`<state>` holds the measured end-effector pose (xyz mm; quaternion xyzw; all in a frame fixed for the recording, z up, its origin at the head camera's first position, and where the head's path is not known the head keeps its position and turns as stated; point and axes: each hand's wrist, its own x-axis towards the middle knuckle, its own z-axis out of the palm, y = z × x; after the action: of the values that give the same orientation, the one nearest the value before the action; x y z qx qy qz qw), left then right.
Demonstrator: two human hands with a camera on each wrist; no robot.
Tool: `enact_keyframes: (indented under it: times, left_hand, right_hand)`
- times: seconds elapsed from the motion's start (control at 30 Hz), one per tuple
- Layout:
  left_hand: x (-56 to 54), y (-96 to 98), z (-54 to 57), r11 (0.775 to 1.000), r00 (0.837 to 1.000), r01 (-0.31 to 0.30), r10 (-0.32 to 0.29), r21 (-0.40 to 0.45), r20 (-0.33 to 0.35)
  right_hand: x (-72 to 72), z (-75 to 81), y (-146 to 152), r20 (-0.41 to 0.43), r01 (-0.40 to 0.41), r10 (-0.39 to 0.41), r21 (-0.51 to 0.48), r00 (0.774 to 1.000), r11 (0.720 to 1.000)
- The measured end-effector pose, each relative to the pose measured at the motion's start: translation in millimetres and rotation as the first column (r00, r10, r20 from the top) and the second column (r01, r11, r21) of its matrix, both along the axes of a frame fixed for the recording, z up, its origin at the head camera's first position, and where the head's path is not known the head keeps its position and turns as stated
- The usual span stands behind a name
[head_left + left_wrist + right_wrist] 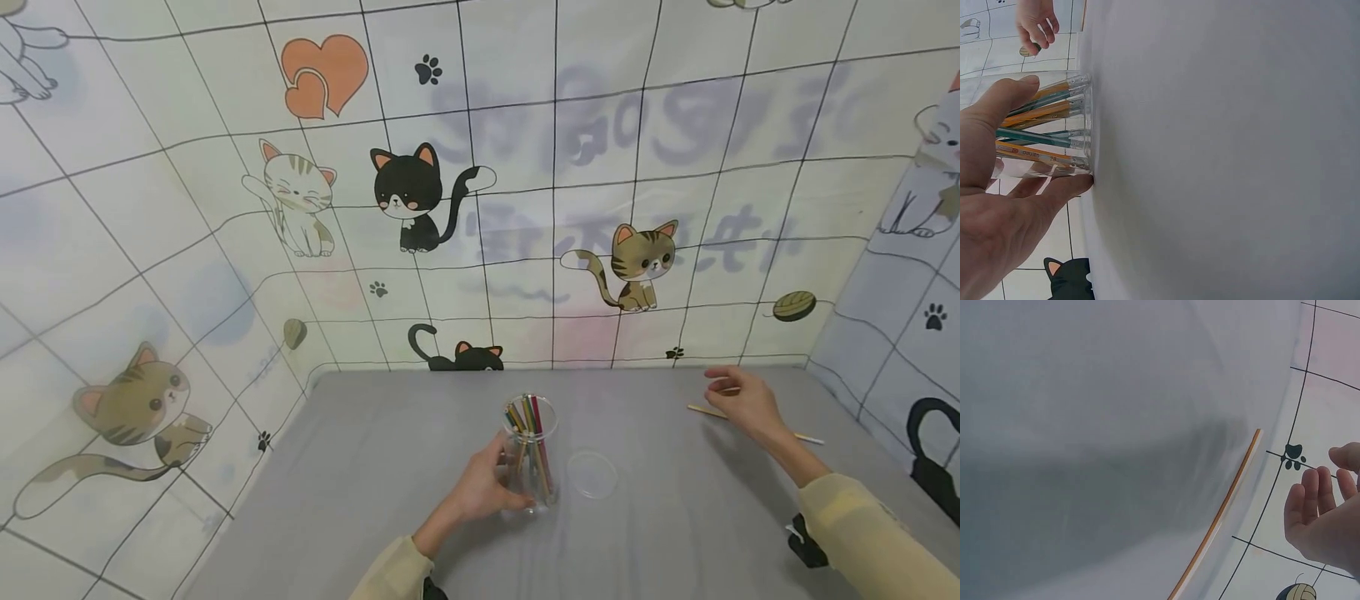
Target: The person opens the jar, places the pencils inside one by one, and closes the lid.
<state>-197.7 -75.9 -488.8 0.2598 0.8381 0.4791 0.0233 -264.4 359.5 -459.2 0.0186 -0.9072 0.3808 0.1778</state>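
Observation:
My left hand [480, 486] grips a clear jar [531, 500] from its left side, thumb and fingers around the wall. Several pencils [531, 417] stand in the jar, leaning on its rim; the left wrist view shows orange and green pencils [1035, 135] through the wall. To the right, over the table, my right hand [746, 404] has loosely bent fingers with nothing between them. Under it lies a slim orange pencil [1216, 519], partly covered by the hand in the head view. A round clear lid [592, 475] lies flat just right of the jar.
The grey tabletop [375, 467] meets a cloth wall [517, 275] printed with cats and grid lines at the back and sides. Beside the table's right edge is a black strap-like object [933, 450].

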Motion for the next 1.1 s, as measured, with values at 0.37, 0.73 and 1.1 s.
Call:
enact_keyframes:
  times: [0.37, 0.73, 1.1]
  left_hand:
    - [-1.0, 0.5, 0.8, 1.0, 1.0, -0.003, 0.003, 0.013, -0.006]
    - [-0.4, 0.2, 3.1, 1.0, 1.0, -0.003, 0.003, 0.014, -0.009]
    - [-1.1, -0.6, 0.4, 1.0, 1.0, 0.003, -0.003, 0.0, -0.001]
  right_hand:
    - [-0.6, -2.0, 0.9, 0.01, 0.0, 0.0, 0.022, 1.0, 1.0]
    - [-3.7, -10.5, 4.9, 0.027, 0.002, -0.003, 0.02, 1.0, 1.0]
    - [-7.6, -22.7, 8.0, 0.063, 0.04, -0.041, 0.022, 0.997, 0.999]
